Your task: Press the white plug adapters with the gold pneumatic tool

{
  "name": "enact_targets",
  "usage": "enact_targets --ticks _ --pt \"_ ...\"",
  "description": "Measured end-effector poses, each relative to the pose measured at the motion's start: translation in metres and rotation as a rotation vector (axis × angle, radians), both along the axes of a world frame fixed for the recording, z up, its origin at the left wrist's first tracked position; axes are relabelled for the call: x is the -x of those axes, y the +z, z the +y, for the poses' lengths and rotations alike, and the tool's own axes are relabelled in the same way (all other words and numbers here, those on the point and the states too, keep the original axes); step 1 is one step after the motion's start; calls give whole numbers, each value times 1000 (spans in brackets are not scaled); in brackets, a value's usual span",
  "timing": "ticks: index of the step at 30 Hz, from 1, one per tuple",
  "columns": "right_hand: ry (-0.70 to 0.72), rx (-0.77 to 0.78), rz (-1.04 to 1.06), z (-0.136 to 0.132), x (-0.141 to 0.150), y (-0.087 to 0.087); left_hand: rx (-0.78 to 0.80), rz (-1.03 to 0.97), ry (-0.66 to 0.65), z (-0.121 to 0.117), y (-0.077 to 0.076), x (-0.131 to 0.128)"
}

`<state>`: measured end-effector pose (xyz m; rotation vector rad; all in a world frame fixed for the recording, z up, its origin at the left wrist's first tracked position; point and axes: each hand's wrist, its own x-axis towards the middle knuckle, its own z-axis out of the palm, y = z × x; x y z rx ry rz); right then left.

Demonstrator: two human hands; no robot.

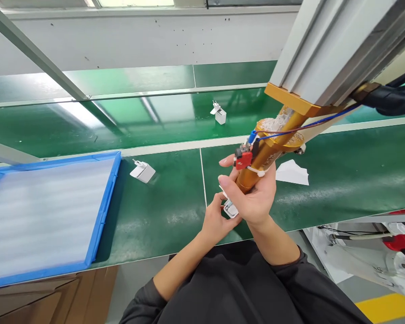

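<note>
Gold tool barrel (266,157) is gripped by right hand (256,198), fingers clenched round it. Small white charger (230,208) is pinched by left hand (216,220) just under the tip, above green bench (155,211). No writing legible.

Head view. A gold-coloured cylindrical tool (269,155), hung from a gantry above, is gripped by the right hand (256,193); a small white charger part (230,208) is held under its tip by the left hand (219,218). On the green bench (168,211) a white plug adapter (142,171) is seen beside a blue tray (103,211); a second adapter (219,113) lies farther back, and a white paper scrap (293,173) to the right.
</note>
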<state>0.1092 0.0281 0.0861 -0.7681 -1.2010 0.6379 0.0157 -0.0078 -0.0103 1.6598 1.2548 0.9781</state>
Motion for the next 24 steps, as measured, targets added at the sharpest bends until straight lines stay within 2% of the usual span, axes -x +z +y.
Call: enact_targets --ticks 4,7,12,15,20,22,24 --pt "112 -75 22 5 -6 -6 71 45 -28 3 2 4" --pt "165 -72 84 7 -12 -12 164 74 -30 9 1 16" --pt "36 9 73 7 -19 -11 368 -65 -105 11 3 43" --pt "-37 1 42 9 -21 -11 424 -129 -128 7 6 54" --pt "-76 -16 51 12 -25 -15 441 -135 -132 4 13 62" --pt "-75 -18 46 12 -27 -15 387 -69 -122 6 13 66" --pt "-73 -16 46 11 -28 -16 266 51 -74 10 10 74"
